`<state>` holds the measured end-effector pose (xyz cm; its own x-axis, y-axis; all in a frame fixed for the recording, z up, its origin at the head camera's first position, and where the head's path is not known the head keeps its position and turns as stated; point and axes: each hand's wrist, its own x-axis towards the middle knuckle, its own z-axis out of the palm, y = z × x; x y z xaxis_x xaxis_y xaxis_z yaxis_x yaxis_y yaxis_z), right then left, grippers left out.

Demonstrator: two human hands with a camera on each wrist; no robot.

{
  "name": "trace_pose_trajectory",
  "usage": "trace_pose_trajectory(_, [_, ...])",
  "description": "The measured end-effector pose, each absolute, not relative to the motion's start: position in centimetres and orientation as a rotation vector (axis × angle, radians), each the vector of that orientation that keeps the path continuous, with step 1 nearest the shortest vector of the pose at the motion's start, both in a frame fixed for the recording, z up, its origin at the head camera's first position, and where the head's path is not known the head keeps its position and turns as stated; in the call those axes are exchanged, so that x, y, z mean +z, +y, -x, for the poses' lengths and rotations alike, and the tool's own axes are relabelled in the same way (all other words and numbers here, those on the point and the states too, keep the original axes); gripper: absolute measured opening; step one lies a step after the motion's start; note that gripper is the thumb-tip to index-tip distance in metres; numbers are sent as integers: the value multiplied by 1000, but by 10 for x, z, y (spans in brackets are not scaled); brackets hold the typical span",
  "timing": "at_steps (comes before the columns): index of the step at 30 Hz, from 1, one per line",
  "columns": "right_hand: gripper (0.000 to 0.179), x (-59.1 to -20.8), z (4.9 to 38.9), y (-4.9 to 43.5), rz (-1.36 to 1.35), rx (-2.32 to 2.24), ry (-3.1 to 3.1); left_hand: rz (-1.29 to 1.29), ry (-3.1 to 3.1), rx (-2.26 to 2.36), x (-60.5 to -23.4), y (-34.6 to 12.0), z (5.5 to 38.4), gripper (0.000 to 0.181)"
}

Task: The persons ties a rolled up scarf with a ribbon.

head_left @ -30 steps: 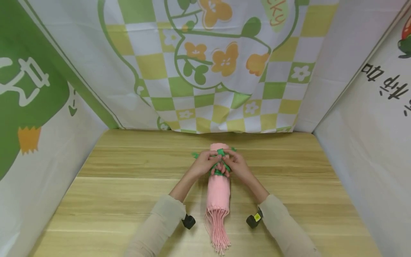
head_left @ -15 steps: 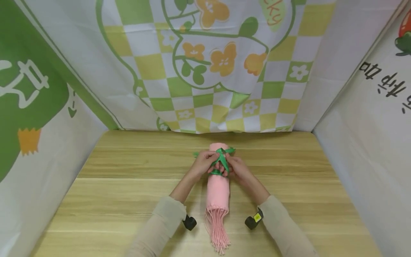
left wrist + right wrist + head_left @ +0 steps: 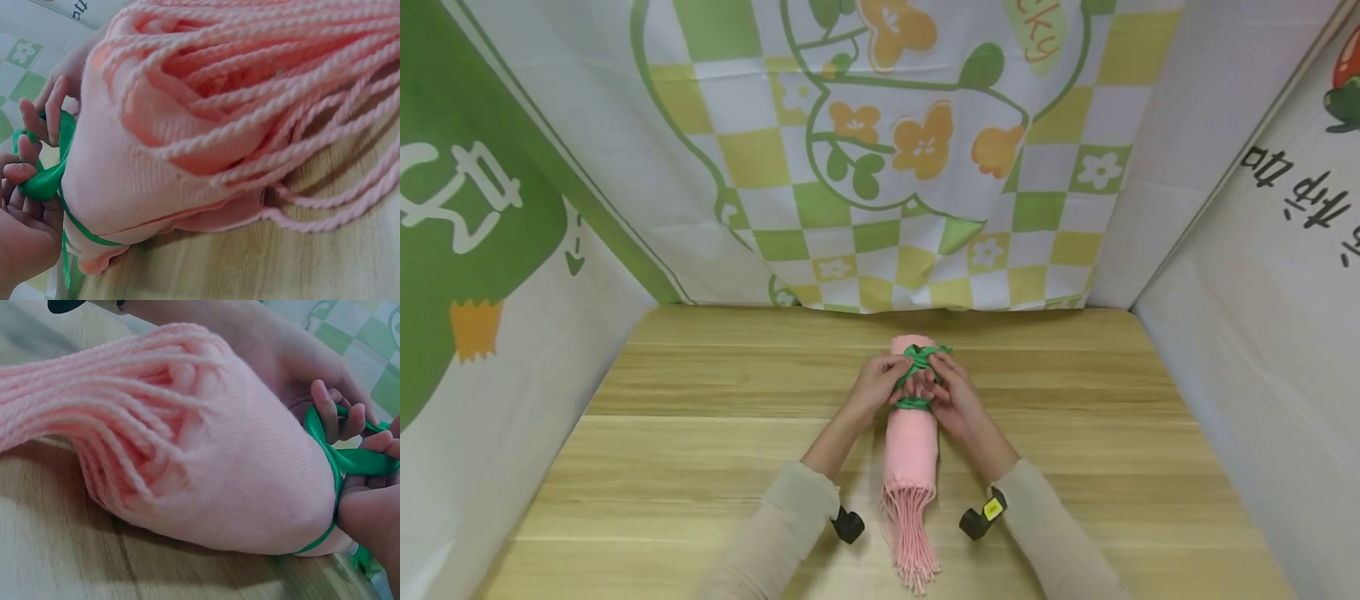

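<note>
A rolled pink scarf point(image 3: 912, 450) lies lengthwise on the wooden table, its corded fringe point(image 3: 912, 533) trailing towards the person. A green ribbon point(image 3: 913, 403) runs round the roll near its far half, seen as a narrow band in the left wrist view. Above that band the left hand point(image 3: 874, 383) pinches one part of the ribbon between thumb and fingers. Opposite it, the right hand point(image 3: 957, 396) pinches another part, with the ribbon crossed and looped between both hands. In the right wrist view, a wide green strand point(image 3: 369, 461) passes between the fingers. The fingers partly hide the crossing.
The wooden table point(image 3: 700, 450) extends to both sides of the scarf. A checked, flower-printed cloth point(image 3: 917, 208) hangs behind its far edge, with printed cloth walls left and right. A black wrist camera point(image 3: 848, 526) hangs by the left sleeve, another point(image 3: 976, 523) by the right.
The ribbon end that hung down between the hands is now drawn up into a crossed loop. The right hand has turned slightly and its wrist has come inward; the scarf stays in place.
</note>
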<state>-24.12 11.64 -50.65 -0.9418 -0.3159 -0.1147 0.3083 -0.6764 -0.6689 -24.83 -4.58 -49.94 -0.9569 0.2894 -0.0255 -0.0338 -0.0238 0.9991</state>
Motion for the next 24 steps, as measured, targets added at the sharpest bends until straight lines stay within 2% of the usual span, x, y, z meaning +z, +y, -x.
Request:
trace_pose_trajectory(6, [23, -511, 239, 118, 242, -2617, 1082, -207, 2008, 2153, -500, -44, 248, 34])
trace_pose_trajectory(15, [35, -514, 237, 123, 492, -2517, 1490, -163, 1988, 2204, -501, -45, 247, 31])
trace_pose_trajectory(22, [19, -510, 234, 124, 386, -2322, 1995, -214, 2009, 2172, -502, -50, 246, 30])
trace_pose_trajectory(24, [20, -509, 233, 124, 329, -2240, 2093, -214, 2011, 2167, -502, -51, 246, 30])
